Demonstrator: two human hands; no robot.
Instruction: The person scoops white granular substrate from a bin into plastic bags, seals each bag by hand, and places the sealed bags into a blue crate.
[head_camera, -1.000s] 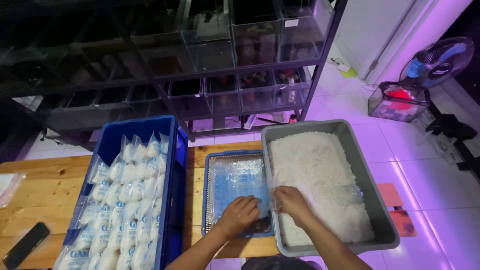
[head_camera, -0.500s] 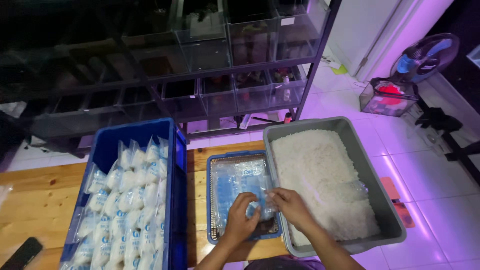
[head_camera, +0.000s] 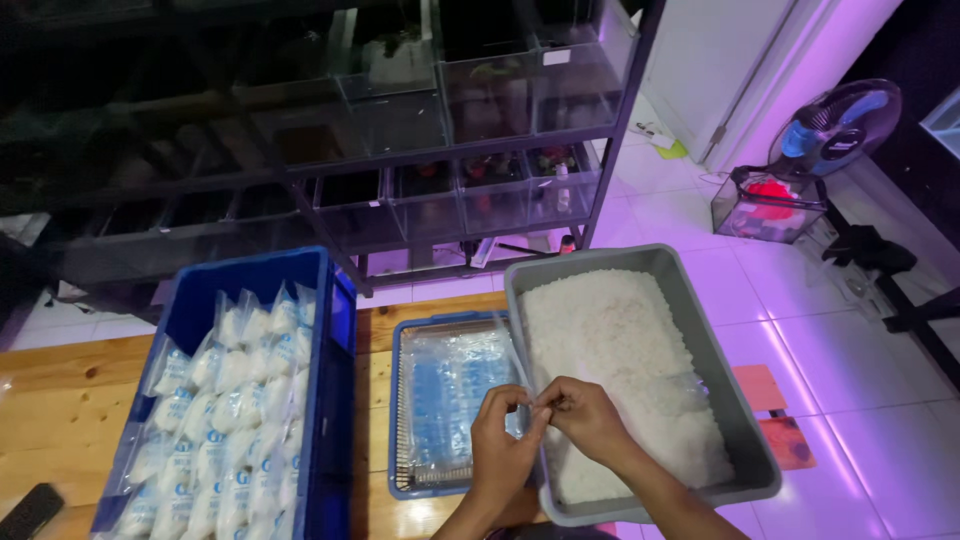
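Left hand (head_camera: 505, 440): fingers pressed together at the tips, pinching the edge of a clear bag (head_camera: 520, 385). Right hand (head_camera: 590, 420): fingers likewise pinched on the same edge, tips of both hands nearly touching.

Clear bag: thin, empty plastic film, held between the two hands above the inner rim of the grey tub (head_camera: 735, 420), over the gap between tub and tray (head_camera: 400, 400). Judged very light, limp and slippery; its two layers likely cling, so the best hold is at the mouth, one layer per hand, rubbed apart with the fingertips. Hard to see against the background.

Grey tub: right of the bench (head_camera: 60, 410), overhanging its edge, filled with white granules (head_camera: 610, 350), loose and pourable.

Tray: blue-rimmed, just left of the tub, holding a flat stack of clear bags.

Blue crate (head_camera: 335, 370): left of the tray, packed with filled white packets (head_camera: 230, 410) standing in rows.

Bench: light wood.

Also present: dark object (head_camera: 30, 510) at the bench's left corner; rack of glass tanks (head_camera: 440, 120) behind; fan (head_camera: 835, 125) and small tank (head_camera: 765, 205) on the tiled floor to the right.
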